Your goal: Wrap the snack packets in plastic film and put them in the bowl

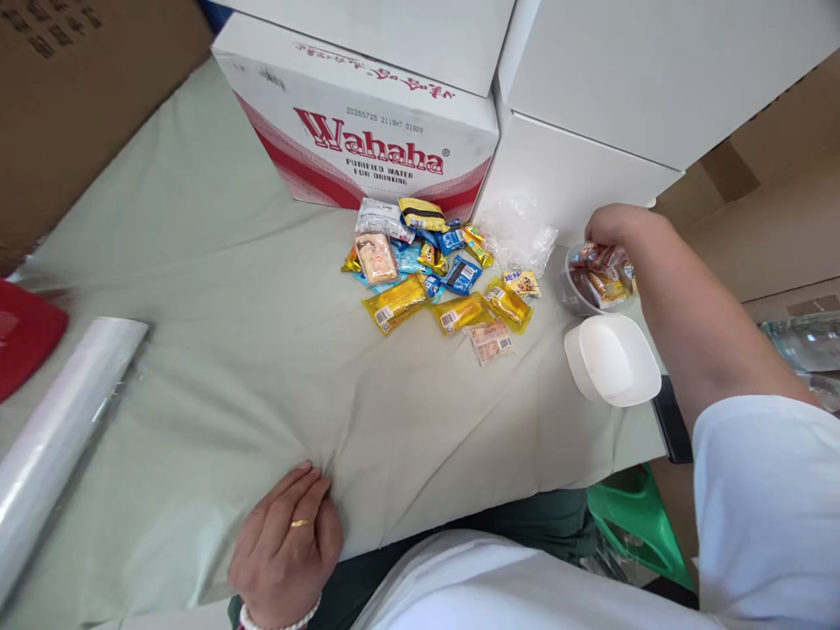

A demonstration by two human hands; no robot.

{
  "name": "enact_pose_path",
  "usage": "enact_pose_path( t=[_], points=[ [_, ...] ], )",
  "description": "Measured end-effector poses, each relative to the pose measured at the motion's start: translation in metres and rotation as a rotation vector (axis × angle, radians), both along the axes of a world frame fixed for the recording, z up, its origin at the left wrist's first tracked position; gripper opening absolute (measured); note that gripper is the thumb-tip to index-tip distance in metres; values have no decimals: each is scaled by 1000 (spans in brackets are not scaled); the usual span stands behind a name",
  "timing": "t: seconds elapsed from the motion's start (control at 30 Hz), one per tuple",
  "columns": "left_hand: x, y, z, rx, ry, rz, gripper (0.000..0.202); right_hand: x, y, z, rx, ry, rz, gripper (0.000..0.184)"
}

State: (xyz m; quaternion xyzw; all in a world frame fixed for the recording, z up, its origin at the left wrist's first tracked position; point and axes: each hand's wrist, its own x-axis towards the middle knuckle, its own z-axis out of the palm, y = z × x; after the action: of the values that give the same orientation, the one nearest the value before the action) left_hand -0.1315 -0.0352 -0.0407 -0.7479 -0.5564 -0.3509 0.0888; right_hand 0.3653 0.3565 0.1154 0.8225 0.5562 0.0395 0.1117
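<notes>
My right hand point(612, 226) bends down at the far side of a clear round tub point(581, 300). Its fingers are mostly hidden, so what they grip, if anything, does not show. Inside the tub lie brown and yellow snack packets point(607, 282). In front stands a white plastic container point(612, 360) with nothing in it. My left hand point(287, 534) rests near the table's front edge, its fingers loosely curled together on the cloth, with nothing seen in them. A pile of wrapped snacks lies further back: yellow packets point(395, 304), blue packets point(463, 275) and a pinkish packet point(490, 341).
A Wahaha water carton point(387, 131) and white boxes point(591, 79) stand behind the snacks. Crumpled clear plastic point(521, 236) lies against them. On the left are a plastic-film roll point(72, 420) and a red object point(26, 337). A green stool point(640, 525) is below the table's edge.
</notes>
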Motion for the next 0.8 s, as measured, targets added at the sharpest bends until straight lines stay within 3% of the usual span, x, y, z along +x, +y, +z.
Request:
enact_pose_path(
  t=[0.07,0.13,0.2,0.37,0.57,0.8],
  points=[
    [1,1,1,3,7,4,30,-3,-9,-10,-175,-63,84,28],
    [1,1,1,4,12,8,30,-3,-21,-20,-149,-111,180,21],
    [2,1,0,12,14,6,29,0,-34,-30,-57,-147,255,32],
    [3,1,-2,24,26,15,28,4,-53,-44,54,-105,225,46],
    [4,1,-3,31,42,17,28,-7,-58,-44,55,-67,280,59],
    [5,1,-1,50,77,46,25,10,-96,-49,305,-64,385,67]
  ],
)
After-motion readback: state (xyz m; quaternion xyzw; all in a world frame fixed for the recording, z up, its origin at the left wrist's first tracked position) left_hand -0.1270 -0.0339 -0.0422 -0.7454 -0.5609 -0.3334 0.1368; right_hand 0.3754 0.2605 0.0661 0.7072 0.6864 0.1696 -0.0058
